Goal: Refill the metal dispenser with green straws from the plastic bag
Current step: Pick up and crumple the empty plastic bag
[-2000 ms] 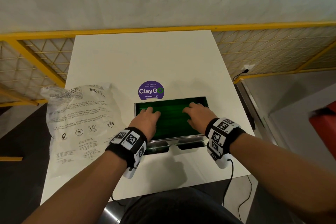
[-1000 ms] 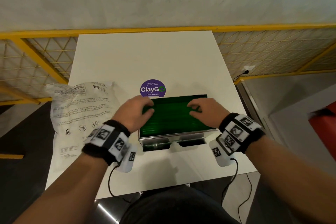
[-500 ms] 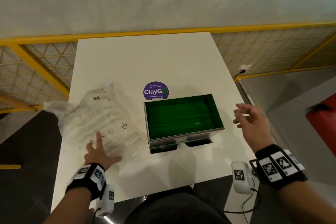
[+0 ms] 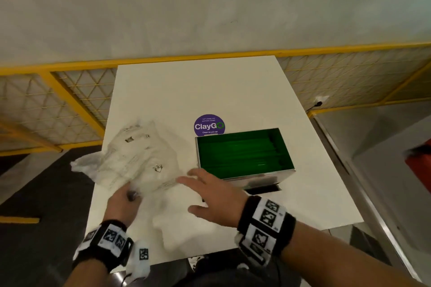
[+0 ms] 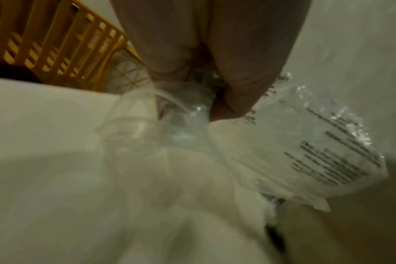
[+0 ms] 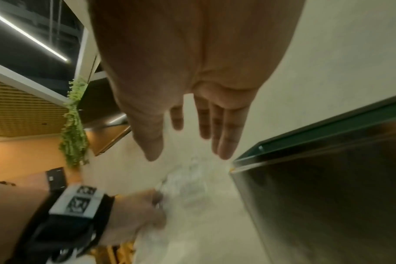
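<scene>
The metal dispenser (image 4: 261, 179) stands on the white table (image 4: 210, 91), its open top full of green straws (image 4: 242, 154). A clear printed plastic bag (image 4: 137, 161) lies crumpled to its left and looks empty. My left hand (image 4: 127, 200) grips the bag's near edge; the left wrist view shows fingers (image 5: 242, 85) pinching the plastic bag (image 5: 317, 151). My right hand (image 4: 210, 196) hovers flat with fingers (image 6: 224, 128) spread, between the bag and the dispenser's front left corner (image 6: 328, 178), touching nothing I can see.
A purple round "ClayGo" sticker (image 4: 209, 125) sits on the table behind the dispenser. Yellow mesh railing (image 4: 70, 100) runs along the far and left sides. The table's near edge is just under my wrists. A red object (image 4: 419, 165) stands at far right.
Both hands left the straws in the dispenser. The left hand went to the bag and took hold of it, crumpling it. The right hand swung out right, then back across toward the bag.
</scene>
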